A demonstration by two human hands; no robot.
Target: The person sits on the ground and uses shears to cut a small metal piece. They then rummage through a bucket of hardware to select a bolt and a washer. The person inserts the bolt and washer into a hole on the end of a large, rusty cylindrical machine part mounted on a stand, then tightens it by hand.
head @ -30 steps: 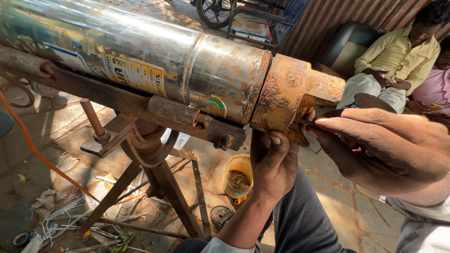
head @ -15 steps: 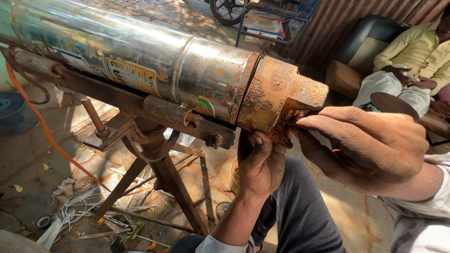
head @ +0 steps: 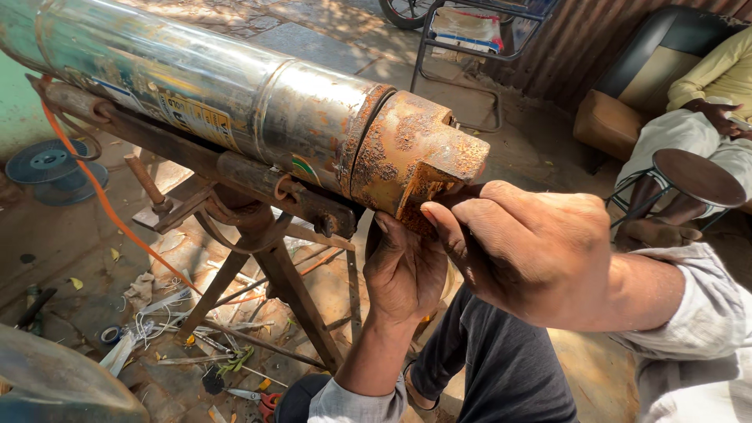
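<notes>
Rusted end cap [head: 411, 153] of steel cylinder [head: 196, 86] noted on metal stand [head: 266, 235], left hand [head: 403, 270] curled beneath at 6 o'clock, grip contents hidden, right hand [head: 533, 251] pressed against cap from 4 o'clock, fingers closed, hold undetermined.

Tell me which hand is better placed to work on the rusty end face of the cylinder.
Right, probably. The right hand has its fingertips at the open face of the rusty end cap. The left hand sits beneath the cap, seemingly bracing it from below.
</notes>
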